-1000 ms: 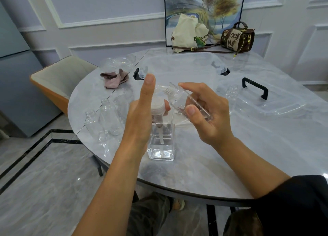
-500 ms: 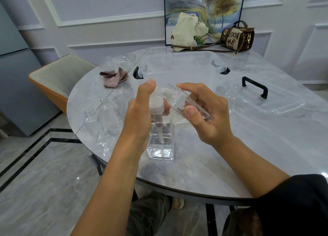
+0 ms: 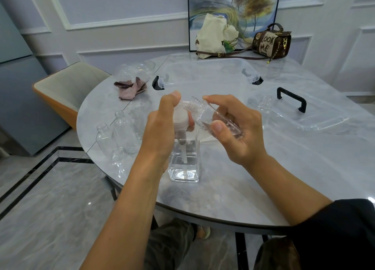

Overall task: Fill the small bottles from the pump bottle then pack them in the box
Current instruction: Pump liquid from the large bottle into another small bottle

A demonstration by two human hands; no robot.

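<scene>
The left thumb (image 3: 172,96), lifted clear of the pump head a second ago, has come down and now presses on top of it. The pump bottle (image 3: 183,165) stands upright on the marble table (image 3: 284,168), not far from the near edge. It has a clear square body with a shallow pool of clear liquid at the bottom, a white dip tube and a white cap. Its spout meets the threaded neck of a small bottle (image 3: 213,118), which is clear, uncapped and tilted with its mouth toward the pump.

The left hand (image 3: 160,131) grips the pump bottle at the neck, fingers curled round the far side. The right hand (image 3: 238,136) holds the small bottle, thumb along the near side and fingers curled over the top.

Two empty bottles (image 3: 103,141) stand to the left. Another (image 3: 265,105) stands on the right, just beside the clear lid (image 3: 324,120) with its black handle. The clear box (image 3: 203,63) sits open behind the hands, with a crumpled cloth (image 3: 132,87) to its left.
</scene>
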